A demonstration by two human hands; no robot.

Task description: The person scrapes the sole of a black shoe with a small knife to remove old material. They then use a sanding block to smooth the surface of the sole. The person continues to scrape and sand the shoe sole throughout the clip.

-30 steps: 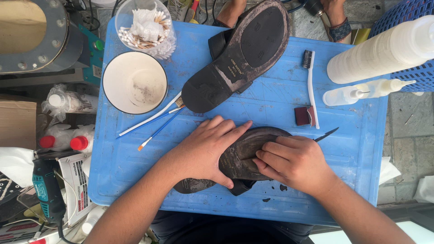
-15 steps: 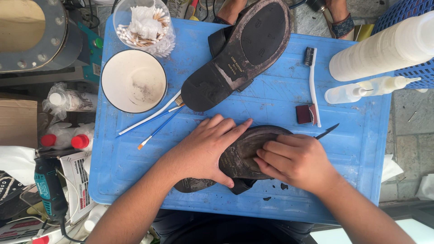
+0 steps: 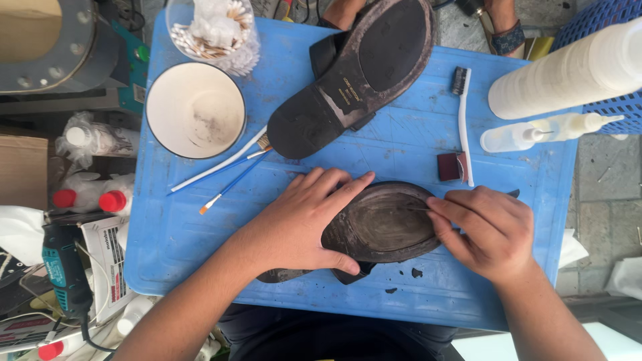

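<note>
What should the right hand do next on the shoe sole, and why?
Probably draw the thin tool a little further across the sole: the right hand pinches it against the worn surface, while the left hand pins the shoe down.

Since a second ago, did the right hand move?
Yes. The right hand slid right, off the sole's middle toward its edge, uncovering more of the sole below the red block.
</note>
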